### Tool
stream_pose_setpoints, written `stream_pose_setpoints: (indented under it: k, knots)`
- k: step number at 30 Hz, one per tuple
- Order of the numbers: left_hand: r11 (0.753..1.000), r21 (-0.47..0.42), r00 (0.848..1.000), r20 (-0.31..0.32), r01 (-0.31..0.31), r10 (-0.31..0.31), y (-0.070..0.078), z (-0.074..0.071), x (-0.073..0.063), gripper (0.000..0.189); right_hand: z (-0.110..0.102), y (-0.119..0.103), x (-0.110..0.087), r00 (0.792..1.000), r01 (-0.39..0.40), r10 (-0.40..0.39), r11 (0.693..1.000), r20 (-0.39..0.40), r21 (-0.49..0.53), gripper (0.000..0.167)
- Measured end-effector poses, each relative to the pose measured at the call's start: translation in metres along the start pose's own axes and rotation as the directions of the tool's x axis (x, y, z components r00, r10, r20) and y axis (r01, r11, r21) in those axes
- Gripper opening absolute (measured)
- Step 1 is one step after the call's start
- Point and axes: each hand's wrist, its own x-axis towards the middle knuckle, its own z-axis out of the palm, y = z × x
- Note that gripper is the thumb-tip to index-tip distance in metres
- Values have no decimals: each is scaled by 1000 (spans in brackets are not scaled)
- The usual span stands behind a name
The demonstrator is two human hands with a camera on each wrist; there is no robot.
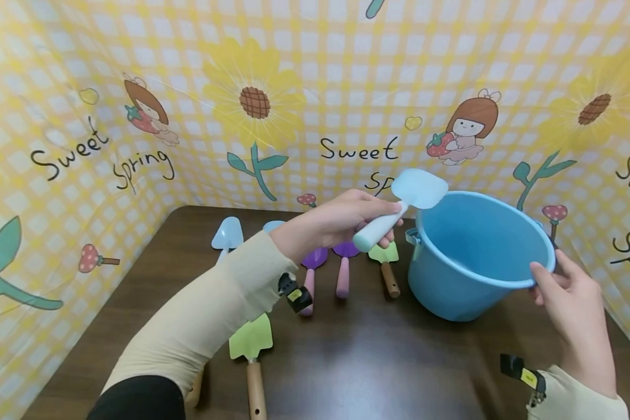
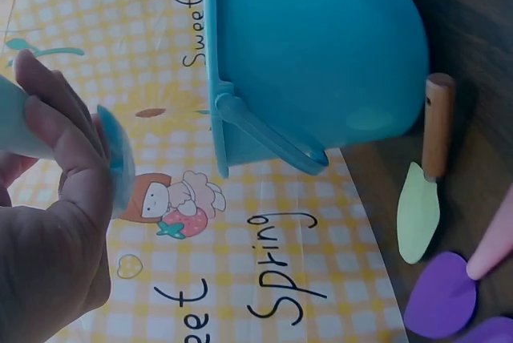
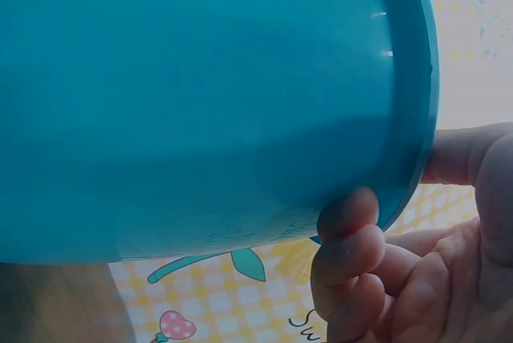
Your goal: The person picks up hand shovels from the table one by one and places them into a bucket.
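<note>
My left hand (image 1: 354,219) holds a light blue hand trowel (image 1: 420,188) by its pale mint handle, raised above the table with the blade up beside the bucket's rim. The left wrist view shows this trowel's blade (image 2: 120,159) edge-on, apart from the bucket (image 2: 321,62). That blue bucket (image 1: 451,286) is at the right of the table, its mouth facing up and its handle folded down along the side. With thumb outside and fingers curled at the edge, my right hand (image 1: 574,297) grips its rim, as the right wrist view also shows (image 3: 425,279).
On the dark wooden table (image 1: 378,361) lie a green trowel (image 1: 384,253) left of the bucket, two purple trowels with pink handles (image 1: 342,277), and a blue trowel (image 1: 228,233). Nearer lies another green trowel (image 1: 252,338). My left arm hides some tools. Patterned cloth (image 1: 341,87) hangs behind.
</note>
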Motion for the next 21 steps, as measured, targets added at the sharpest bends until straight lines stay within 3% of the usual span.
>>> stream_pose_setpoints:
  k: [8,21]
  knots:
    - [996,66,997,41,59,-62,6,12,20,38,0,-1,0,999,-27,27,999,19,-19,79]
    - [975,153,987,5,158,-161,21,35,60,32,7,2,3,999,-13,10,999,-42,-52,78]
